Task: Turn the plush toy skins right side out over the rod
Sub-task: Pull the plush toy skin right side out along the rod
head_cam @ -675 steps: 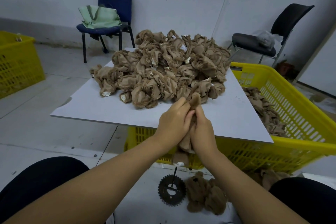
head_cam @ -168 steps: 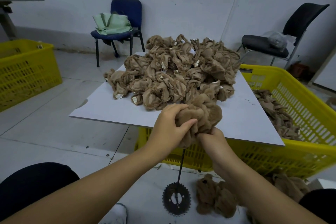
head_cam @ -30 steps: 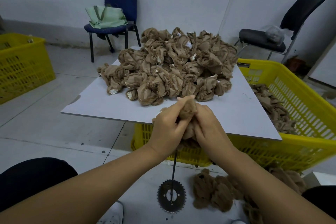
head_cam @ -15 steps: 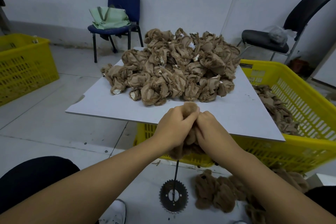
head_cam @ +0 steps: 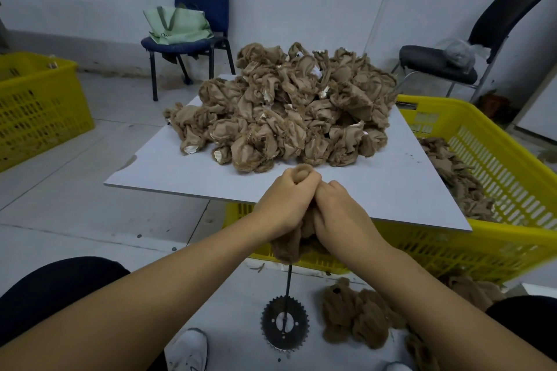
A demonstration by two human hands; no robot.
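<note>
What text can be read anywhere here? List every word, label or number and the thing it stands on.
Nothing here reads clearly.
Green bag on the blue chair: a small dark print low on its front, too small and blurred to read.
Yellow crate: a pale moulded patch near its far corner, unreadable.
Skin pile, white board, sprocket: no lettering seen.

My two bare forearms reach forward and meet at the middle. My left hand [head_cam: 286,202] is curled into a fist, its thumb and fingers pinching the fuzzy brown plush toy skin [head_cam: 289,245]. My right hand [head_cam: 339,214] presses close against it, knuckles up, fingers wrapped round the same skin.
</note>
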